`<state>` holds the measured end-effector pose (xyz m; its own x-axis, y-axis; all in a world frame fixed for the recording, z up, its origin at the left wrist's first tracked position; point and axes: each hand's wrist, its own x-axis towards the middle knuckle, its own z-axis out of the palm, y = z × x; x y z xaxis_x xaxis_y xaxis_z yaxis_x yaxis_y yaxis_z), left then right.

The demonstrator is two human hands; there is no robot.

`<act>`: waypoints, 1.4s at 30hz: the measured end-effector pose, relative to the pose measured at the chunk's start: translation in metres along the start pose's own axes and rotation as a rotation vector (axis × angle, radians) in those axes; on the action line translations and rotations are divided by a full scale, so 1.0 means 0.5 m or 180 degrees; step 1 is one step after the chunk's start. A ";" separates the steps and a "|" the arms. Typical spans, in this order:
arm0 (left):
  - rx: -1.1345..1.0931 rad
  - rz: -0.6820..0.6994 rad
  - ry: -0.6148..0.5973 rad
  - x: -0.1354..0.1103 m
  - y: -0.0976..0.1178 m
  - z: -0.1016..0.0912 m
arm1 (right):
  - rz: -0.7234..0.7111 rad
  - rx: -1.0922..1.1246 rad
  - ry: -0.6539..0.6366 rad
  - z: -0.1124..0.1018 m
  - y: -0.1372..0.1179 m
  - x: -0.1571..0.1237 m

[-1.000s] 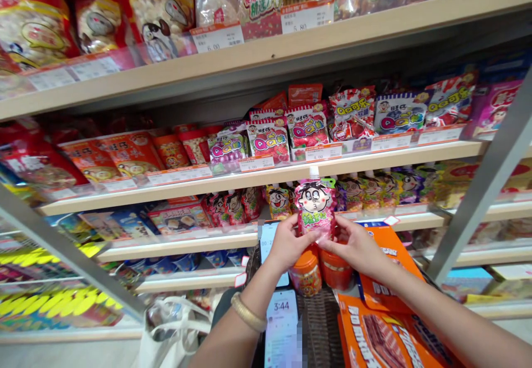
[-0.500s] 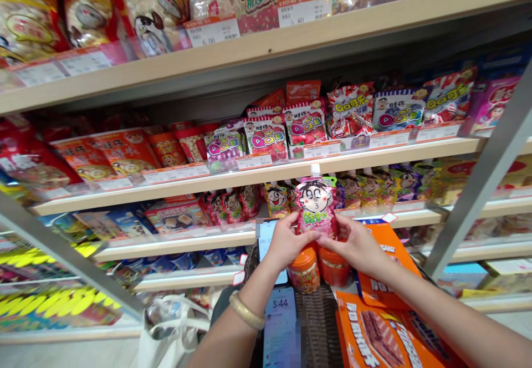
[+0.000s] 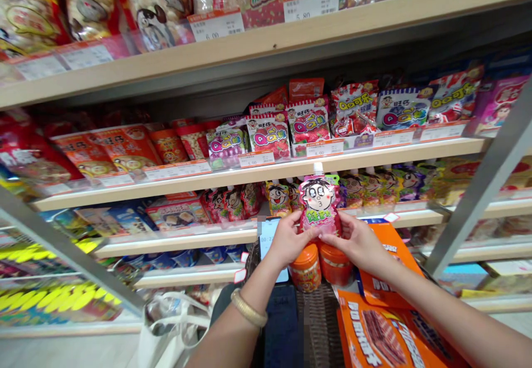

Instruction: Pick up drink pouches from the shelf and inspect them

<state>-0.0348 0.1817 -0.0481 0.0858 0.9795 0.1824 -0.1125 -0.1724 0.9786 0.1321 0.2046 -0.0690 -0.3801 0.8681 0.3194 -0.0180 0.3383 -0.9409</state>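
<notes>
Between my two hands stands a pink spouted jelly pouch point(image 3: 319, 204) with a cartoon face, held upright with its white cap on top. My left hand point(image 3: 291, 239) grips its lower left side, and my right hand point(image 3: 353, 241) grips the lower right, thumbs close together in front. Directly beneath are two red-lidded jars point(image 3: 306, 268) in a dark wicker basket point(image 3: 320, 323). Orange wafer packs point(image 3: 386, 335) lie under my right forearm. Two phones are beside my left arm: a lit phone point(image 3: 269, 238) farther off and a dimmed phone point(image 3: 281, 323) nearer.
Ahead, a shelf point(image 3: 266, 171) carries gummy candy bags point(image 3: 268, 135). More spouted pouches point(image 3: 366, 185) line the level below. Large snack bags point(image 3: 158, 8) fill the top shelf. A slanted metal post point(image 3: 486, 182) rises at right. A white tote bag point(image 3: 170, 329) is at lower left.
The nearer phone's screen has gone from lit to dim. Both hands keep hold of the pouch, and the view has shifted slightly.
</notes>
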 end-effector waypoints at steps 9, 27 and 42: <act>0.0294 0.0288 -0.0018 -0.002 -0.003 -0.002 | -0.0188 -0.0323 0.0173 0.001 -0.005 -0.005; 0.1052 0.1029 0.0702 -0.022 -0.009 0.025 | -0.0600 -0.0630 0.0854 0.010 0.009 -0.013; 0.0682 0.0823 -0.0236 -0.011 -0.014 0.001 | -0.1355 -0.1350 0.0181 0.005 -0.012 -0.027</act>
<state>-0.0342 0.1777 -0.0557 0.1542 0.8917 0.4256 0.0701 -0.4396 0.8955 0.1352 0.1902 -0.0679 -0.3703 0.6387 0.6745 0.2172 0.7655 -0.6056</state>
